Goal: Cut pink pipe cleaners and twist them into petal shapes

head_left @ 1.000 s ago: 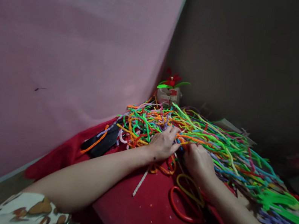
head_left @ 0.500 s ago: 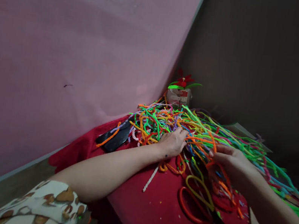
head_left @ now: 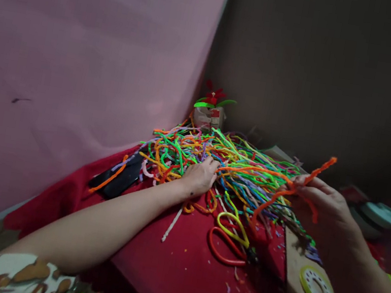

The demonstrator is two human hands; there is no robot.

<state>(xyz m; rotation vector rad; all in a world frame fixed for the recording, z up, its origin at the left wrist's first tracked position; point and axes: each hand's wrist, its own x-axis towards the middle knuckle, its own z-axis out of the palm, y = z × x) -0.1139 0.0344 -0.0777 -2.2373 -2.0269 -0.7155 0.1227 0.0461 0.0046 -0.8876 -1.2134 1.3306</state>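
A large tangle of coloured pipe cleaners (head_left: 176, 150) covers the far part of the red cloth-covered table (head_left: 173, 278). My left hand (head_left: 201, 176) rests at the front of the tangle, fingers curled at one end of a long orange pipe cleaner (head_left: 247, 169). That stem stretches across to my right hand (head_left: 317, 194), which pinches it together with other bent orange lengths; their ends stick up and hang down around the fingers. Just below lie scissors with a yellow and a red handle loop (head_left: 223, 259), their blades dark and hard to make out.
A dark phone-like slab (head_left: 120, 181) lies on the left, an orange stem across it. Behind the pile stands a red pipe-cleaner flower (head_left: 214, 95) on a small box. A yellow-rimmed round disc (head_left: 318, 289) lies on a board at right. A pink wall (head_left: 84, 48) closes the left side.
My right hand has pulled away to the right and upward with the orange pipe cleaners, drawing one out taut from the left hand. The view has turned right, bringing the round disc into sight.
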